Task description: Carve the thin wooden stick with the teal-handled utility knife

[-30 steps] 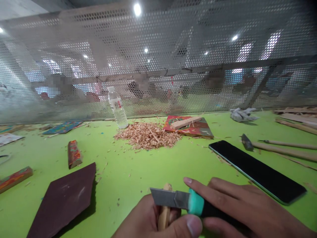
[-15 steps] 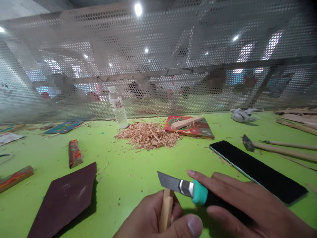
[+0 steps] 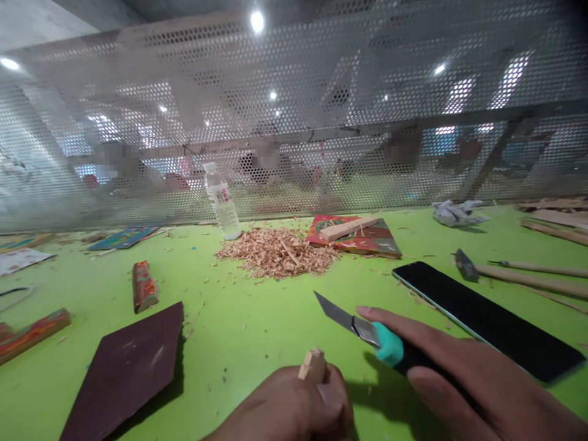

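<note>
At the bottom centre, my left hand point(image 3: 294, 404) is closed round a small wooden stick point(image 3: 313, 365), whose cut end pokes up above the fingers. My right hand point(image 3: 459, 367) grips a utility knife point(image 3: 389, 345) with a black and teal handle. Its blade points up and to the left, apart from the stick. Beyond both hands lies a heap of wood shavings point(image 3: 280, 252).
A clear bottle point(image 3: 222, 203) stands behind the shavings. A painted board point(image 3: 390, 239) bears a wood strip. To the right lie a phone point(image 3: 482, 315), a hammer point(image 3: 467, 266) and crumpled paper point(image 3: 457, 212); dark sandpaper point(image 3: 126, 367) lies left. Perforated metal screen point(image 3: 294, 79) behind.
The knife blade has come away from the stick, moving right with my right hand. My left hand has turned, its thumb now over the stick, and less of the stick shows.
</note>
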Demonstrator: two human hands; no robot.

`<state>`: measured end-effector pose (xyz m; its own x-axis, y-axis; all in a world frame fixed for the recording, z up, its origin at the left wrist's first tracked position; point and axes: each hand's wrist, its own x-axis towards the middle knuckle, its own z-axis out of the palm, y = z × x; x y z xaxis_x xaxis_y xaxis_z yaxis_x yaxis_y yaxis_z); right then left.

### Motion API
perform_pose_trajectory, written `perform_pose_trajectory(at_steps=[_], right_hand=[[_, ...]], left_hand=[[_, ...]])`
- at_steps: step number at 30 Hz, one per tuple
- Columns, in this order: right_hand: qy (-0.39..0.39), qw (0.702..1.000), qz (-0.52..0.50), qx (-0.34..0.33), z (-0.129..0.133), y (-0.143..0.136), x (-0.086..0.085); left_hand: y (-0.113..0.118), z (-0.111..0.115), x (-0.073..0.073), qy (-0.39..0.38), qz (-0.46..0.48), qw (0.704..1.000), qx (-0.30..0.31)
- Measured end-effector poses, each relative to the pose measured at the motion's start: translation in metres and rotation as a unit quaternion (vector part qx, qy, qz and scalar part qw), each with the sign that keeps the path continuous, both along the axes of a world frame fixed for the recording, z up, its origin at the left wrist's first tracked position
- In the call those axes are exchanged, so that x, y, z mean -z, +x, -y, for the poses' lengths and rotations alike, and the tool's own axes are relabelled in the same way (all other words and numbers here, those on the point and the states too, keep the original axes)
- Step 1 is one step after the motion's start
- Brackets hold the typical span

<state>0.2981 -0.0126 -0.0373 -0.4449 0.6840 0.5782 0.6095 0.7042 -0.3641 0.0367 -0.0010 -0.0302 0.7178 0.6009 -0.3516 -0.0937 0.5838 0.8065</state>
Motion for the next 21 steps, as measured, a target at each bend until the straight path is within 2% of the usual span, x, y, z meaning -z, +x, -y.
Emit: perform_pose_trajectory(at_steps=[7,10,14,16,18,21], right_hand=[[-0.004,1.000,-0.007,0.010,0.000,-0.001,0.000],[-0.007,1.000,-0.015,0.008,0.000,-0.001,0.001],[-0.007,0.999,-0.013,0.028,0.001,0.002,0.005],[-0.012,0.999,-0.013,0.033,0.002,0.003,0.007],[-0.022,0.999,-0.015,0.035,0.002,0.004,0.009],[-0.034,0.999,-0.017,0.024,0.002,0.004,0.010]], left_hand=[[0.011,-0.010,0.021,0.068,-0.038,0.997,0.002],[0.012,-0.012,0.024,0.098,-0.064,0.993,0.006],[0.005,-0.010,0.012,0.108,-0.067,0.992,0.013],[0.000,-0.006,0.001,0.062,-0.036,0.996,0.051],[-0.004,-0.002,-0.008,0.063,-0.037,0.996,0.054],[-0.007,-0.001,-0.014,0.053,-0.047,0.996,0.058]])
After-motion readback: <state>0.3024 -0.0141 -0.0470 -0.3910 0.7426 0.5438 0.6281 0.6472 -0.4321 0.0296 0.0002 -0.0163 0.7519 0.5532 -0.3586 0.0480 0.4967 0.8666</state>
